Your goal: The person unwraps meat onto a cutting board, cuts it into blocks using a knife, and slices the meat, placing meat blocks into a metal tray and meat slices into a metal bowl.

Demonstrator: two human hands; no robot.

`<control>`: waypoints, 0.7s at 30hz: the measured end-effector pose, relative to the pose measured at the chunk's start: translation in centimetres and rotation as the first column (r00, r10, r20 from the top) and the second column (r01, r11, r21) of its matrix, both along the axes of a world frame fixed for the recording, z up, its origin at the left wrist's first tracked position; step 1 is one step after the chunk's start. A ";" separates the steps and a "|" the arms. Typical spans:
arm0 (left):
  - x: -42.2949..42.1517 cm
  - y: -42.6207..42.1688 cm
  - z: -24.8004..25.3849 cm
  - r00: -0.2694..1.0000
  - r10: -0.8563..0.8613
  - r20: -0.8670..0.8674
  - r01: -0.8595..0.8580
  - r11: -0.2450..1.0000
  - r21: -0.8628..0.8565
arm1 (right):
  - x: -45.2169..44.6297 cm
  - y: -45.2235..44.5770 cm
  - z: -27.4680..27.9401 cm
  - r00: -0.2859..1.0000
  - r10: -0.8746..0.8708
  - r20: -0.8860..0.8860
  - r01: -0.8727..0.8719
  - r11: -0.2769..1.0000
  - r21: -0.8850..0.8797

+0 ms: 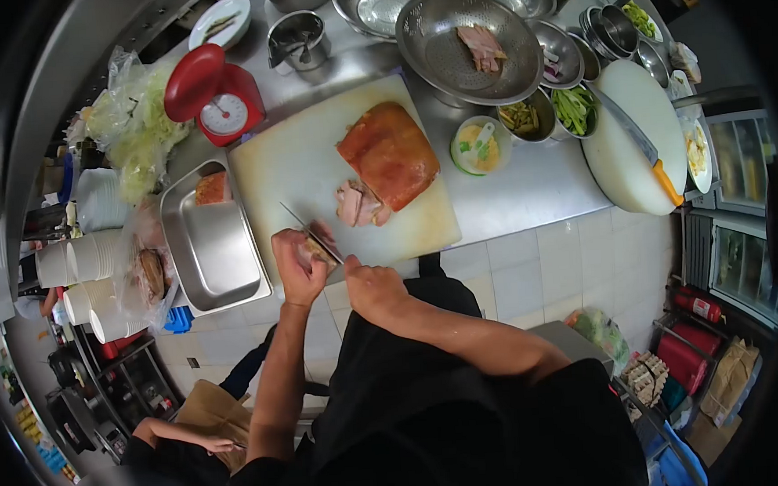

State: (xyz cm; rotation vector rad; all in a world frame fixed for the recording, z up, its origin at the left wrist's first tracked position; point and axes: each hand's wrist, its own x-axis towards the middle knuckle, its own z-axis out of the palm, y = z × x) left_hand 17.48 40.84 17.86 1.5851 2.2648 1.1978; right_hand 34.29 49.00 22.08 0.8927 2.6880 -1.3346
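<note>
From a head camera: a kitchen worker's two bare hands at a steel counter. At nine o'clock, just left of centre, the left hand pinches a small meat chunk between thumb and curled fingers. Just below centre, towards seven o'clock, the right hand is wrapped in a fist round the handle of a knife; its slim metal blade slants towards ten o'clock, across the chunk.

A broad, worn whitish cutting board lies beyond. On it, at twelve o'clock, sits a blocky meat slab, glossy and orange-brown, with pale, limp, folded slices by its near-left corner.

Close by at nine o'clock, a shiny, deep rectangular tray crowds the board's left edge. A red scale with a round dial stands by the far-left corner, between ten and eleven. At one o'clock, a perforated metal colander blocks the space behind the slab. At two, an orange-handled knife rests on a thick, smooth, round white board
</note>
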 end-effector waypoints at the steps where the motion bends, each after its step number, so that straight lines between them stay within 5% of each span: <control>1: 0.7 0.5 0.5 0.985 0.163 -0.052 -0.163 0.987 0.013 | 0.0 0.9 -0.3 1.000 -0.004 0.000 0.004 1.000 0.000; 3: 3.0 0.4 0.7 0.941 0.322 -0.102 -0.320 0.947 0.030 | 0.7 2.0 -2.4 1.000 -0.014 -0.010 0.015 0.998 0.069; 5: 5.4 0.1 -0.1 0.816 0.574 0.069 -0.563 0.816 -0.135 | 1.5 3.3 -0.2 0.996 0.014 0.083 -0.016 1.000 0.024; 6: 5.9 0.2 0.0 0.720 0.560 0.411 -0.564 0.816 -0.123 | 1.9 3.4 0.3 0.996 0.028 0.079 -0.030 0.999 0.023; 7: 5.5 -0.3 0.3 0.716 0.569 0.405 -0.575 0.809 -0.122 | 2.2 3.4 0.7 0.996 0.037 0.086 -0.039 0.999 0.029; 9: 3.8 -1.2 1.2 0.534 0.534 0.655 -0.444 0.837 -0.320 | 2.5 3.6 0.8 0.995 0.054 0.079 -0.058 0.997 0.044; 11: 1.7 -3.5 0.5 0.465 0.470 0.750 -0.452 0.855 -0.255 | 3.0 3.3 0.0 0.995 0.052 0.088 -0.056 0.998 0.039; 13: 0.2 -5.0 1.8 0.315 0.218 0.924 -0.248 0.958 -0.141 | 3.0 3.3 -0.1 0.997 0.047 0.057 -0.049 0.998 0.045; 15: -1.0 -5.5 3.0 0.384 0.192 0.903 -0.170 0.976 -0.136 | 2.9 3.2 0.1 0.995 0.019 0.101 -0.024 0.998 0.052; 18: -0.8 -2.5 5.4 0.724 0.151 0.673 0.034 0.967 -0.253 | 2.6 2.8 -0.6 0.997 0.028 0.072 -0.035 0.995 0.088; 19: -0.3 -1.9 5.2 0.722 0.145 0.676 0.037 0.968 -0.246 | 2.5 2.7 -0.7 0.998 0.034 0.048 -0.040 0.993 0.115; 20: 0.1 -1.5 4.8 0.945 0.125 0.301 0.000 0.924 -0.383 | 2.4 2.6 -0.7 0.998 0.032 0.053 -0.038 0.992 0.120; 21: 0.4 -1.1 4.4 0.991 0.038 -0.126 -0.095 0.870 -0.484 | 2.1 2.5 0.0 1.000 0.013 0.003 -0.013 0.991 0.130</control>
